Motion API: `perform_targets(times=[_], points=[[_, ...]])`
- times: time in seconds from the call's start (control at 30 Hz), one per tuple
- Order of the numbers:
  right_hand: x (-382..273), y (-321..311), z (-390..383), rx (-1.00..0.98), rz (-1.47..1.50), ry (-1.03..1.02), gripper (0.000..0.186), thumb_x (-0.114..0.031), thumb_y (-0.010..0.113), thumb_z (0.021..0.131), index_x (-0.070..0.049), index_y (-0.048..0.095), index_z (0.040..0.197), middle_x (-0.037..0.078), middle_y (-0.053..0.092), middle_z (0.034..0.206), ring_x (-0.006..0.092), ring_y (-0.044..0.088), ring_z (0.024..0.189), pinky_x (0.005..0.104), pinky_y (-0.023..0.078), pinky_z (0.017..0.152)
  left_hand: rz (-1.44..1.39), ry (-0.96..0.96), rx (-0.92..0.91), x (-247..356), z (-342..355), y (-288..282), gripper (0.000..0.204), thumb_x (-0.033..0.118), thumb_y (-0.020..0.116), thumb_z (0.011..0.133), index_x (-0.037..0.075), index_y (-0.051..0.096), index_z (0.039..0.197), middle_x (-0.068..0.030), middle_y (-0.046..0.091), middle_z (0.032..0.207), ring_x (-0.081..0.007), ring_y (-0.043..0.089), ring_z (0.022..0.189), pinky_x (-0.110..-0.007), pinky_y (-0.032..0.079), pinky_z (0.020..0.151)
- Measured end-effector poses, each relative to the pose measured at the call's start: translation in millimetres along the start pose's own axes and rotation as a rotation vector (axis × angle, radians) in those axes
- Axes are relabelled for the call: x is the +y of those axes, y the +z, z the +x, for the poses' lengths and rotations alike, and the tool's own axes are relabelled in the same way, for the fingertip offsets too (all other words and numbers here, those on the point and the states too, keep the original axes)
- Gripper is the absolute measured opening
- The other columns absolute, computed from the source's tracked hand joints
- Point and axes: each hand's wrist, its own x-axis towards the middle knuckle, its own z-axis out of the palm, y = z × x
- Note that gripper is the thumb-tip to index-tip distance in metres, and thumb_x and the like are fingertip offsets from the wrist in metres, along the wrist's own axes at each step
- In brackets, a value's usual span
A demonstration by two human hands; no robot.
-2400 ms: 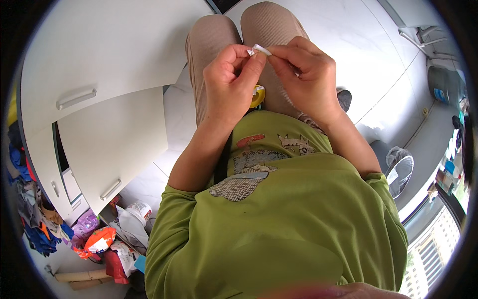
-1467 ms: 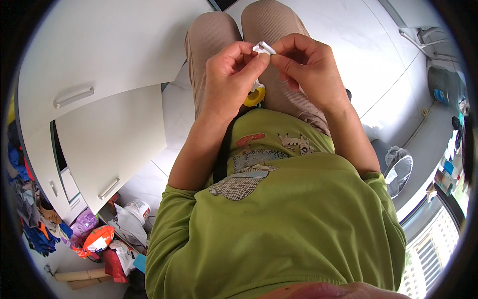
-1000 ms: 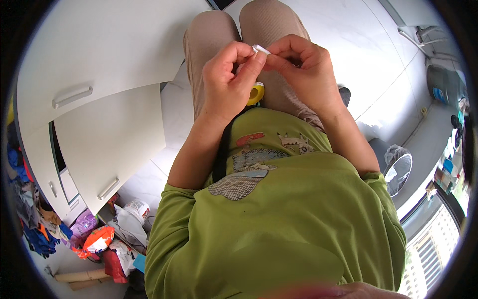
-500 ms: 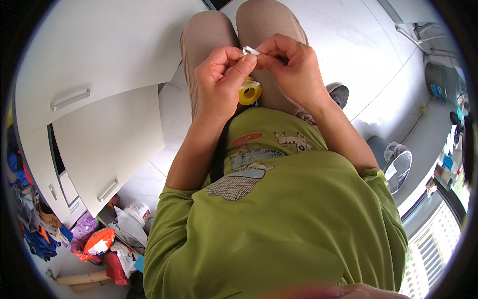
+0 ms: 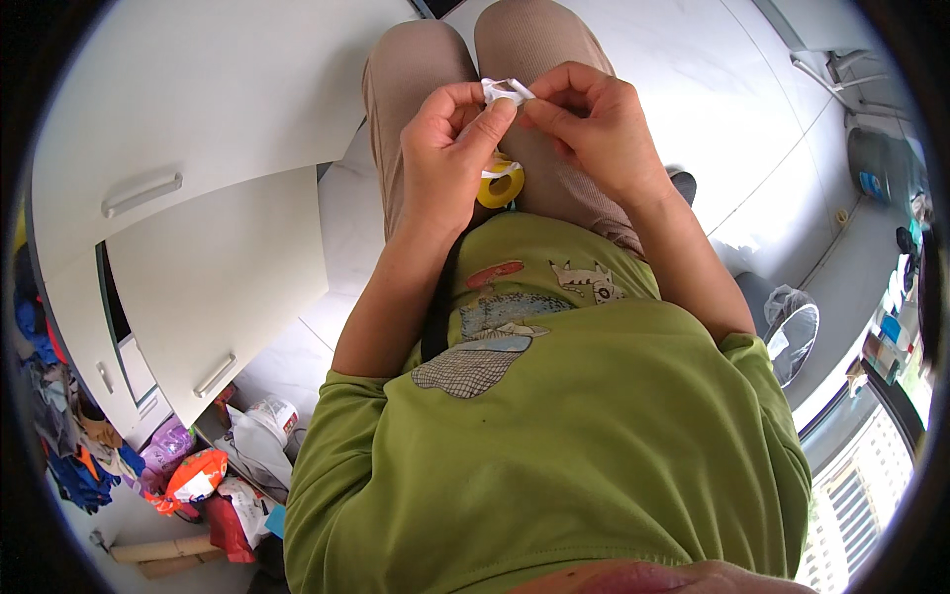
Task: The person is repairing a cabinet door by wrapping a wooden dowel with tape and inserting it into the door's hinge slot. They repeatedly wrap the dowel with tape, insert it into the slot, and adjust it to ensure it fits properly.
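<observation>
Fingers (image 5: 459, 97) on white strip (image 5: 520, 89) (part-hidden)

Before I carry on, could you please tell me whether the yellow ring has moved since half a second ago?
No, not noticeably: the yellow ring keeps about the same place, to the right of the upper cabinet handle.

The left hand (image 5: 445, 153) and right hand (image 5: 604, 129) pinch something — a white piece (image 5: 495, 93).
</observation>
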Motion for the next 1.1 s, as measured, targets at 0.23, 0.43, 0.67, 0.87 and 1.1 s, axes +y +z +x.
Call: perform_targets(times=[0.23,0.43,0.67,0.87,1.1], points=[[1,-1,0,-0.021,-0.013,-0.034,0.008,-0.006,0.062,0.085,0.0,0.059,0.089,0.004,0.063,0.074,0.0028,0.045,0.051,0.0163,0.032,0.042,-0.097,0.021,-0.041,-4,5,-9,0.013,0.007,0.062,0.087,-0.001,0.064,0.098,-0.0007,0.063,0.081,-0.0014,0.048,0.063,-0.016,0.036,0.053],[-5,-2,0,-0.012,0.016,0.019,0.009,-0.005,0.065,0.082,0.002,0.061,0.085,0.005,0.066,0.075,0.0075,0.06,0.068,0.0195,0.046,0.059,-0.175,0.171,-0.195,-11,5,-8,0.006,0.0,0.062,0.085,0.003,0.064,0.09,-0.0024,0.053,0.093,-0.005,0.051,0.077,-0.017,0.042,0.063],[-5,6,-5,-0.012,0.009,-0.042,0.007,-0.006,0.062,0.086,0.0,0.059,0.086,0.002,0.061,0.072,0.0016,0.044,0.051,0.0161,0.032,0.043,0.611,0.788,-0.175,1,8,-13,0.012,-0.002,0.069,0.076,0.008,0.065,0.081,-0.0024,0.044,0.092,-0.0121,0.049,0.08,-0.022,0.042,0.067],[9,10,-5,0.064,-0.174,-0.222,0.006,-0.005,0.062,0.085,0.0,0.059,0.087,0.001,0.062,0.072,0.0017,0.045,0.054,0.0166,0.034,0.046,0.75,0.859,-0.129,-1,5,-14,0.011,-0.001,0.069,0.075,0.008,0.063,0.078,-0.0041,0.047,0.093,-0.0177,0.046,0.087,-0.026,0.041,0.072],[1,10,-3,0.062,-0.087,-0.086,0.006,-0.005,0.063,0.085,-0.001,0.059,0.087,0.0,0.062,0.072,0.002,0.046,0.054,0.0165,0.035,0.046,-0.003,0.351,-0.213,-3,4,-11,0.005,0.005,0.061,0.086,0.001,0.057,0.088,-0.0056,0.059,0.09,-0.0115,0.054,0.081,-0.022,0.042,0.073]])
